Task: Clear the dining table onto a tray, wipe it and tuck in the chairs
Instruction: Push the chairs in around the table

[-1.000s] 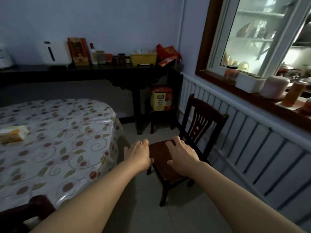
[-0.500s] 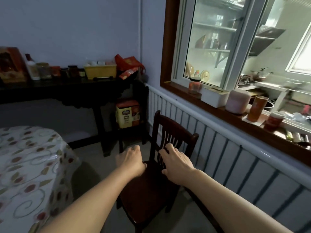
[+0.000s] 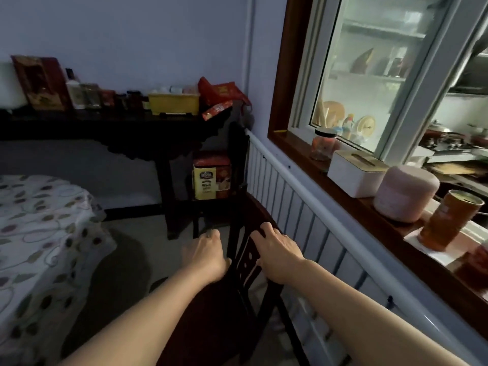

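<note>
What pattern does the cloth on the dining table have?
White tablecloth with curling vines, leaves and small reddish flowers, seen in the head view.

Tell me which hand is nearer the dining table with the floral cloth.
Left. The left hand is at the chair's back on the side facing the dining table, with open floor between. The right hand rests on the chair back's far side, toward the radiator.

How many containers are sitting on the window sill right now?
4 clearly: a glass jar farthest, then a white box, a pink pot, an orange canister. Something reddish nearer is too blurred to count.
</note>
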Motion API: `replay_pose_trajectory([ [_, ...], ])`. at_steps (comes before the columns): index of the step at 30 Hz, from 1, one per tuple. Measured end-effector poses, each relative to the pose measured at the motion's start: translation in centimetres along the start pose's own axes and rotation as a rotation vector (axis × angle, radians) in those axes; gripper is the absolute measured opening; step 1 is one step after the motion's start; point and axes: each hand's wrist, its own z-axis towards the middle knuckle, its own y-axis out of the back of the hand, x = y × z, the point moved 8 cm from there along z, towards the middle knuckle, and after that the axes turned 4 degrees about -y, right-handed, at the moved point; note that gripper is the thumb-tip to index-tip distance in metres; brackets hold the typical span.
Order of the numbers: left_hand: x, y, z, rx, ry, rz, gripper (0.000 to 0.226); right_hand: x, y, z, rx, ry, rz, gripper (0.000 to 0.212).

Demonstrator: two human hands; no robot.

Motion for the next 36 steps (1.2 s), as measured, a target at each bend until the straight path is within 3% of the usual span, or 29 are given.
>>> replay_pose_trajectory([
  [6,-1.6,-0.9,3.5,0.007,0.099,-0.068,0.052,-3.4,-0.9,5.4,0.042,0.089,0.008,0.053],
  [16,-4.6,-5.4,12.5,0.111,0.166,-0.275,0.061,-8.2,-3.4,14.0,0.107,0.151,-0.040,0.045],
  [25,-8.4,-11.4,16.0,0.214,0.253,-0.347,0.061,-11.7,-9.5,21.6,0.205,0.347,-0.274,0.084],
  [31,-10.9,-14.6,19.0,0.246,0.339,-0.433,0.064,-12.6,-12.3,26.3,0.157,0.579,-0.320,0.069],
  [36,-12.3,-16.4,21.3,0.248,0.423,-0.356,0.055,-12.1,-14.0,27.9,0.094,0.732,-0.311,0.051],
])
